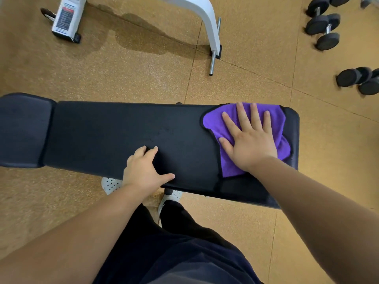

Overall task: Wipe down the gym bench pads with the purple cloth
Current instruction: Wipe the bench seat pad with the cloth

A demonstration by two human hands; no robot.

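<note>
The purple cloth (214, 124), soft microfibre with dark stitched edging, is rumpled into an uneven shape at the right end of the long bench pad (102, 136), a matte black, round-cornered slab. It is pressed down by the right hand (248, 138), fingers straight and splayed. The left hand (143, 169) is rested on the pad's near edge, fingers loosely bent, nothing held.

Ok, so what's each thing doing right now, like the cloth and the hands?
Purple cloth: spread flat on the long pad's right end.
Right hand: open, pressing flat on the cloth.
Left hand: resting on the long pad's near edge.
Short pad: bare, untouched.
Dumbbells: lying on the floor.
</note>
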